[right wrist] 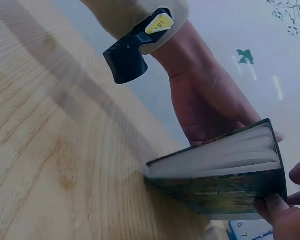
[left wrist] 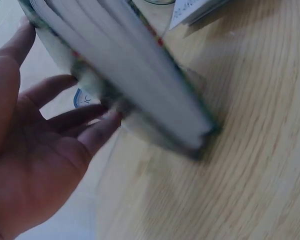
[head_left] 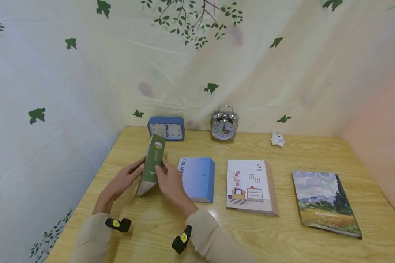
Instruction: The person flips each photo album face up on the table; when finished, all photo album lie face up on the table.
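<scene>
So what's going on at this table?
A person is handling a green-spined book, tipped up at the left of the table. The right hand grips it near the spine; the left hand's fingers touch its cover. A blue book, a white book and a landscape-covered book lie to its right, with two clocks and a small white toy farther back.

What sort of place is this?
Probably a small staged recording corner: printed cloth hangs behind and beside a wooden table, and a black wrist camera sits at each of the person's cuffs.
</scene>
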Demonstrator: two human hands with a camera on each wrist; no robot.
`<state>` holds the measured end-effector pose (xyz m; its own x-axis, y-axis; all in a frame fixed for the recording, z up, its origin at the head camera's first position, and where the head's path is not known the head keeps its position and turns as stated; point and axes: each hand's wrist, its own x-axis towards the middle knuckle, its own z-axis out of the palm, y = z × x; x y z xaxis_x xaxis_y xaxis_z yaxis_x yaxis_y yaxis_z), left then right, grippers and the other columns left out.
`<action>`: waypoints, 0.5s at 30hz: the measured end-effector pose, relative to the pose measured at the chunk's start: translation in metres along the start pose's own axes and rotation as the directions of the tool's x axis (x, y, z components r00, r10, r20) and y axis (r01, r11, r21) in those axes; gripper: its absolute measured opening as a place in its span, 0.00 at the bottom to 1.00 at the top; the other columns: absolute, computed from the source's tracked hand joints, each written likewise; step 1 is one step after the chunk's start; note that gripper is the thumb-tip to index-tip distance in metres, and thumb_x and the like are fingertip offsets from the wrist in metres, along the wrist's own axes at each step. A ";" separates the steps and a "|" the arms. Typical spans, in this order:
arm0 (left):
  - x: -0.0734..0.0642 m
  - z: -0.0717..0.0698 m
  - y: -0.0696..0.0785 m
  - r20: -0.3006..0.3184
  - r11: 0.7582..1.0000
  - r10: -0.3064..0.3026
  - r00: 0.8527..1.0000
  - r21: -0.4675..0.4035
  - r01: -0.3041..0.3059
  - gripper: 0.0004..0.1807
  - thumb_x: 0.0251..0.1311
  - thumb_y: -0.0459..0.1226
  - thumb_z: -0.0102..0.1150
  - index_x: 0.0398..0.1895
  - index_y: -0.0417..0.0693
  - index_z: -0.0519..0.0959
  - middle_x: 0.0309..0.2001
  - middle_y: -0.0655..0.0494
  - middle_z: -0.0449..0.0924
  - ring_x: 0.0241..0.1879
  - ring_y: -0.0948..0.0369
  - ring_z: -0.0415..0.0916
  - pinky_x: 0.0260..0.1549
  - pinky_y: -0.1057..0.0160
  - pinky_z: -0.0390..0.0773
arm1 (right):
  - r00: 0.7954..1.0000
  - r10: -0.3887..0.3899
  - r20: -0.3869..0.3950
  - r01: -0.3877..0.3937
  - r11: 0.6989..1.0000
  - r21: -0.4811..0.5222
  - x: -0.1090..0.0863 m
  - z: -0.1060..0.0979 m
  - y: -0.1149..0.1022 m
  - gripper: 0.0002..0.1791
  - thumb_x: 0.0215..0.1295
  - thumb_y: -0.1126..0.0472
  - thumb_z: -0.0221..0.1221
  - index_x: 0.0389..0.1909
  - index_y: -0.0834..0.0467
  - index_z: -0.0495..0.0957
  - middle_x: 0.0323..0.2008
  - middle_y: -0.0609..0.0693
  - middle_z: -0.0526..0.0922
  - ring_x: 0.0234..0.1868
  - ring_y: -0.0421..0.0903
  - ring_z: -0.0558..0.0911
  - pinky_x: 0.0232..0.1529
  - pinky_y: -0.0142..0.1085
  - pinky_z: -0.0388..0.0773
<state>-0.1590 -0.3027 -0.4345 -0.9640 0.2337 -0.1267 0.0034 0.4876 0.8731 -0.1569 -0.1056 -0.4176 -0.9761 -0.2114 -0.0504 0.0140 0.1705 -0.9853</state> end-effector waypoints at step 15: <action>-0.012 -0.022 0.013 -0.133 0.985 0.056 0.989 -0.155 -0.077 0.32 0.71 0.48 0.46 0.75 0.52 0.54 0.73 0.43 0.53 0.60 0.72 0.68 0.50 0.77 0.74 | 0.990 -0.141 0.030 0.138 0.988 0.075 0.001 0.016 -0.011 0.26 0.71 0.58 0.54 0.68 0.55 0.65 0.63 0.53 0.71 0.60 0.44 0.75 0.57 0.27 0.74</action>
<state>-0.1530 -0.3177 -0.4107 -0.9891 0.1464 -0.0138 0.0361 0.3323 0.9425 -0.1549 -0.1228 -0.4094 -0.9614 -0.2621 0.0841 -0.1052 0.0673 -0.9922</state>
